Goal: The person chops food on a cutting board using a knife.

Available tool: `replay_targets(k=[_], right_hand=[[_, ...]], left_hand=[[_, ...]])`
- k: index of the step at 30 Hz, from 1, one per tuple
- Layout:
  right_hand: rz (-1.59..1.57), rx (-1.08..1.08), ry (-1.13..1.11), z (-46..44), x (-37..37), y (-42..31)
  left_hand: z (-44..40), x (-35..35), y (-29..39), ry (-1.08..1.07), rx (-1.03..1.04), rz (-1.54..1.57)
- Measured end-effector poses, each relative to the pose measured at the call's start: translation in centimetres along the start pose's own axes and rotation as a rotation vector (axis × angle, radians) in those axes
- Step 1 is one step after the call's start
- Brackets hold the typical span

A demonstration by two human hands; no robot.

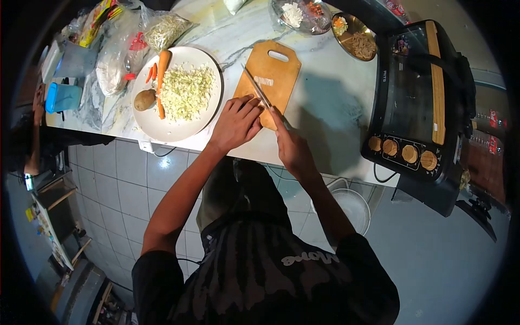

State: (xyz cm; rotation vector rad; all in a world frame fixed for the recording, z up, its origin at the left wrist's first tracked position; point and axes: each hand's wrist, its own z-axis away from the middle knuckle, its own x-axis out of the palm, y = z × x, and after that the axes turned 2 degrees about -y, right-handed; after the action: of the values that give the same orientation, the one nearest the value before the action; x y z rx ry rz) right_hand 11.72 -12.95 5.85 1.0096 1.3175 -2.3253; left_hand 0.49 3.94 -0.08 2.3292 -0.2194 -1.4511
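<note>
A wooden cutting board (pixel 281 70) lies on the marble counter, with a few pale thin slices (pixel 264 81) on it. My right hand (pixel 294 149) is wrapped round the handle of a knife (pixel 255 85), whose blade slants up and left across the board. Close beside the blade, my left hand (pixel 236 123) rests on the board's lower left with its fingers bent together over something small and mostly hidden. To the left is a large white plate (pixel 200 58) with chopped pale green vegetable (pixel 187 92), a carrot (pixel 163 67), red chillies and a brown potato (pixel 145 100).
A black toaster oven (pixel 406 97) stands at the right. Behind the board are a clear bowl (pixel 300 16) and a metal dish (pixel 355 38) of cut food. Plastic bags (pixel 116 59) and a blue-lidded container (pixel 65 97) sit at the left.
</note>
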Motion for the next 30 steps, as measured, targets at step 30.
replay_targets(k=[30], right_hand=[[-0.18,-0.104,0.634,-6.3,3.2,0.2]], left_hand=[[-4.2,-1.4,-3.4,-0.063,0.261,-0.033]])
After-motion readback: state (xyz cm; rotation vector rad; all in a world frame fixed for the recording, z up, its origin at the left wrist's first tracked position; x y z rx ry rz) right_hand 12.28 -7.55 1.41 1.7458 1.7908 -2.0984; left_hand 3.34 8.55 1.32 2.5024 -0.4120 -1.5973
